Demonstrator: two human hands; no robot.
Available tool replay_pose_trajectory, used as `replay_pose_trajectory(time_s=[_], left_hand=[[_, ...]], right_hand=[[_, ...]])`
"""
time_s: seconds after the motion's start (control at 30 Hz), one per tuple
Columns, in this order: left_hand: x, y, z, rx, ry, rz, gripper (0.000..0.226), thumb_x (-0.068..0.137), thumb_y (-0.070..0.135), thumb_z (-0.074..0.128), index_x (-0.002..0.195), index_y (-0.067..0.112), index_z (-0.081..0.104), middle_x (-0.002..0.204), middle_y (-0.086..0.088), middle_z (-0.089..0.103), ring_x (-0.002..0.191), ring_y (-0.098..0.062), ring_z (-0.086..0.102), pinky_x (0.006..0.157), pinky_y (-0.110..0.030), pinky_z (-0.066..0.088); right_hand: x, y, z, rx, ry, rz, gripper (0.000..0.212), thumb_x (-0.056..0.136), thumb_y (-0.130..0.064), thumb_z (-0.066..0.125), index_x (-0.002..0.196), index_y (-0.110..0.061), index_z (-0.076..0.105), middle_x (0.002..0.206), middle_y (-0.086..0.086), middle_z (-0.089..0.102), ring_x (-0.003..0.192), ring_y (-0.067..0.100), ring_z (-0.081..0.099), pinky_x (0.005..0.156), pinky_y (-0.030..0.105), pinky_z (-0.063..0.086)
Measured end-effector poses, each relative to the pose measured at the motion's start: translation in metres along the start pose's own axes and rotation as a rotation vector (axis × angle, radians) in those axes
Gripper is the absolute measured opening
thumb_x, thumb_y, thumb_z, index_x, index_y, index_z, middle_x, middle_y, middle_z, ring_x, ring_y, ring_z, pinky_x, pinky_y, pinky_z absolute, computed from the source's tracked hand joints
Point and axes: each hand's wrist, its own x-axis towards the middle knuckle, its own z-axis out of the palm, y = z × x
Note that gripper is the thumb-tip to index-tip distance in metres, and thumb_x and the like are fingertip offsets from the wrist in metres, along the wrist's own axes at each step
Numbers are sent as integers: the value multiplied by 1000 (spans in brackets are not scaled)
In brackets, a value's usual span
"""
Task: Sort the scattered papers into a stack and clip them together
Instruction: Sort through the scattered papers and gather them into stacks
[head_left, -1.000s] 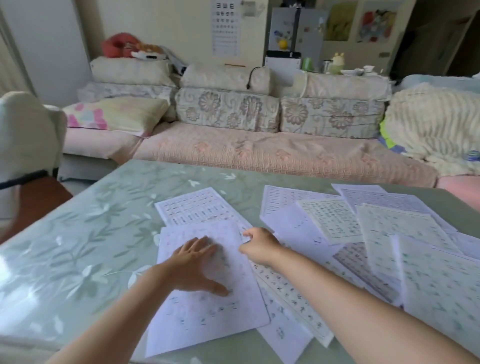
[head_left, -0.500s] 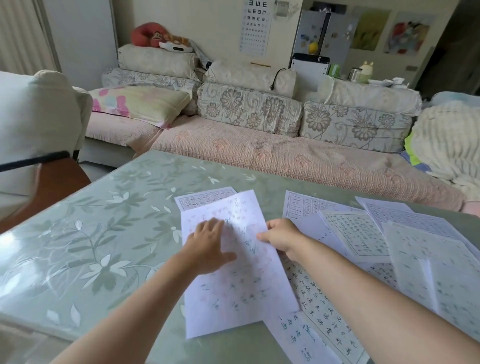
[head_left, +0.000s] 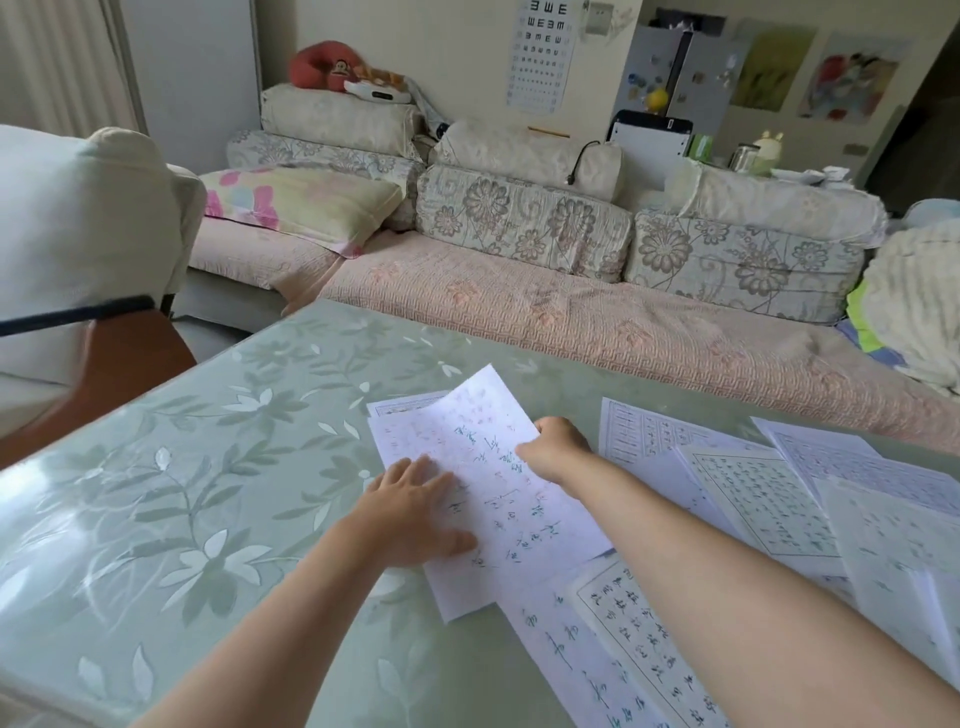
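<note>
A white sheet with handwriting (head_left: 488, 467) lies on the green flowered table (head_left: 182, 493), covering another printed sheet (head_left: 402, 404) whose far edge peeks out. My left hand (head_left: 410, 512) rests flat on the top sheet's left side, fingers spread. My right hand (head_left: 556, 449) pinches that sheet's right edge, lifting it slightly. Several more practice sheets (head_left: 769, 493) lie scattered and overlapping to the right, and others (head_left: 639, 654) reach under my right forearm toward the near edge. No clip is in view.
A sofa (head_left: 571, 306) with flowered cushions runs along the table's far side. A chair with a white cover (head_left: 78, 249) stands at the left. A cream blanket (head_left: 919, 296) is heaped at the far right.
The top sheet has slid up and away across the table and turned, now nearly covering the printed sheet beneath. Both hands moved with it; the view shifted left.
</note>
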Motion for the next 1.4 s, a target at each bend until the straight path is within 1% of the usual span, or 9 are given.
replay_pose_trajectory(time_s=[0.17, 0.3, 0.53, 0.63, 0.77, 0.93, 1.2, 1.27, 1.4], left_hand=[[10, -9, 5, -29, -1, -28, 91, 73, 76, 55, 149, 37, 23, 161, 2, 5, 148, -25, 0, 120, -44, 13], [12, -8, 5, -16, -3, -28, 93, 74, 77, 53, 151, 37, 20, 162, 3, 2, 148, -24, -1, 118, -44, 10], [11, 0, -5, -264, 256, -172, 103, 84, 51, 64, 155, 14, -1, 162, -11, -3, 148, -30, 1, 119, -45, 13], [13, 11, -20, -649, 420, -285, 96, 81, 29, 72, 152, 6, 11, 153, -15, 29, 139, -33, 31, 113, -43, 29], [9, 39, -33, -1128, 359, -270, 40, 82, 5, 64, 119, 12, 50, 106, -6, 68, 85, -19, 67, 66, -28, 53], [11, 81, -37, -1018, 298, -190, 28, 81, -2, 38, 104, 7, 53, 98, -15, 62, 76, -25, 56, 59, -30, 44], [21, 162, -10, -876, 79, 19, 25, 89, 5, 49, 110, 11, 61, 87, -5, 67, 67, -18, 60, 56, -25, 45], [28, 181, -1, -736, 104, 52, 25, 92, 11, 50, 114, 17, 62, 98, -3, 69, 78, -21, 65, 61, -23, 45], [45, 221, 8, -411, 181, 112, 30, 97, 18, 43, 120, 22, 62, 120, -2, 64, 95, -20, 62, 69, -20, 40]], right_hand=[[10, -15, -5, -93, -98, 167, 49, 73, -26, 64, 117, -7, 59, 119, 12, 61, 102, 28, 63, 73, 28, 49], [20, -15, -13, 25, -181, 150, 54, 81, -21, 77, 128, -3, 57, 127, 14, 61, 109, 29, 63, 87, 33, 51], [7, 10, -29, 338, -124, -111, 29, 88, -21, 74, 113, -6, 68, 111, 6, 72, 100, 23, 69, 91, 38, 56], [-10, 28, -46, 467, -58, -185, 28, 92, -23, 70, 118, -12, 67, 117, -1, 71, 106, 17, 67, 97, 36, 52], [-36, 54, -69, 581, -59, -176, 33, 93, -24, 68, 124, -15, 63, 121, -3, 69, 111, 14, 65, 100, 36, 50], [-61, 90, -97, 637, -67, -17, 38, 92, -7, 67, 125, -17, 51, 118, 5, 65, 105, 25, 67, 94, 47, 55], [-87, 186, -162, 574, 125, 192, 37, 90, 3, 61, 124, -9, 59, 115, 10, 65, 96, 24, 62, 81, 32, 52], [-89, 218, -179, 556, 183, 283, 35, 88, 3, 61, 122, -7, 59, 121, 14, 65, 102, 29, 62, 87, 35, 49], [-90, 268, -197, 505, 290, 421, 40, 88, 2, 55, 128, 0, 55, 114, 16, 61, 90, 28, 56, 72, 30, 43]])
